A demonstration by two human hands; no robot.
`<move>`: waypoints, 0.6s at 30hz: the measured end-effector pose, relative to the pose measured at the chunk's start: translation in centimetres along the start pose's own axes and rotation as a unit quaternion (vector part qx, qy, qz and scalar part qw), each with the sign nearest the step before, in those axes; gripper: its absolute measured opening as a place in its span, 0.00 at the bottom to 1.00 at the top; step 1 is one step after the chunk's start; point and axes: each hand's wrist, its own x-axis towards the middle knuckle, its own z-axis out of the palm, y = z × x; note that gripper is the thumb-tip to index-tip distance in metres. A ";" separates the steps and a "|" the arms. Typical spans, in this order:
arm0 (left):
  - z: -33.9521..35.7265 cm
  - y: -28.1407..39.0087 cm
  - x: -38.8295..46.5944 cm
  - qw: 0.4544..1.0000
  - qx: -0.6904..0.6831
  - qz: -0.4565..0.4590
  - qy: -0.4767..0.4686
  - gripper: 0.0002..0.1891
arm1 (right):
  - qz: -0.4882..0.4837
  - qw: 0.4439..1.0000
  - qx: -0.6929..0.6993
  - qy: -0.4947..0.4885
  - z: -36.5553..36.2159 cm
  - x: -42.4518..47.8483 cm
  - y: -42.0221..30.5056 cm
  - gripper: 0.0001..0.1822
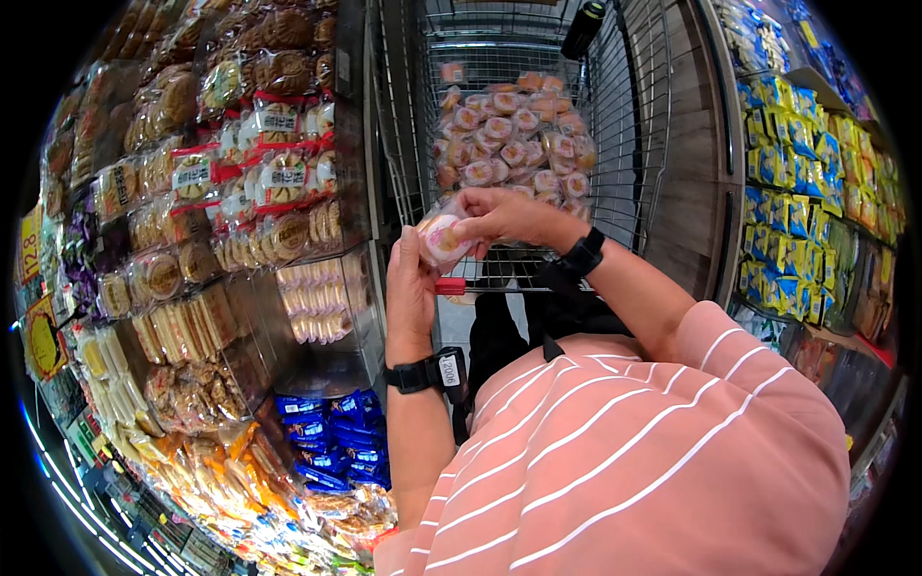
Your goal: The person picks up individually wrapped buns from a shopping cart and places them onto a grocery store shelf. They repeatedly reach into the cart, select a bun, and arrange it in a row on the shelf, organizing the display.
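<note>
A round, wrapped pastry (441, 243) with pink print on its clear film is held between my hands, just above the near end of a wire shopping cart (652, 129). My right hand (493, 219) grips it from the right, thumb on its upper face. My left hand (412, 288) supports it from the left and below, with the thumb pointing up along its side; most of the left fingers are hidden. Many similar wrapped pastries (498, 129) lie heaped in the cart beyond my hands. Part of the cart's red handle (450, 286) shows under the pastry.
Stepped displays of bagged biscuits (281, 173) rise close on my left, with blue packets (331, 439) lower down. A dark cylindrical container (583, 30) leans at the cart's far right corner. Yellow and blue packets (785, 162) fill the shelf on my right.
</note>
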 end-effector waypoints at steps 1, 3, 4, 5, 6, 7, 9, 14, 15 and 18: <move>0.5 0.2 -0.2 1.000 0.015 0.009 -0.015 0.25 | 0.005 1.000 -0.014 0.000 -0.2 0.2 0.5 0.21; 0.2 -0.6 0.1 0.998 0.058 0.005 0.028 0.26 | 0.017 0.999 -0.040 -0.006 -0.3 0.6 1.2 0.21; -0.1 -0.6 0.2 0.996 0.080 0.000 0.039 0.26 | 0.022 0.999 -0.044 -0.010 -0.3 0.8 1.4 0.19; -0.3 -0.8 0.2 0.994 0.101 -0.004 0.050 0.26 | 0.033 0.999 -0.031 -0.004 -0.5 0.8 1.4 0.19; -0.3 -0.8 0.2 0.994 0.097 0.003 0.054 0.25 | 0.044 0.999 -0.018 0.002 -0.9 0.9 1.2 0.19; -0.3 -0.9 0.2 0.994 0.093 0.011 0.059 0.23 | 0.056 0.998 -0.005 0.008 -1.5 1.0 1.0 0.18; -0.2 -0.7 0.1 0.994 0.084 0.021 0.065 0.22 | 0.066 0.993 -0.032 0.095 -4.3 1.7 0.5 0.18; 0.3 0.0 -0.1 0.994 0.074 0.034 0.077 0.21 | 0.070 0.946 -0.115 0.296 -14.8 2.8 5.8 0.17; 0.3 -0.1 -0.1 0.994 0.071 0.030 0.077 0.21 | 0.113 0.931 -0.167 0.304 -16.7 2.7 7.3 0.17; 0.6 0.1 -0.2 0.996 0.054 0.015 0.076 0.22 | 0.156 0.913 -0.255 0.279 -20.3 1.7 13.0 0.18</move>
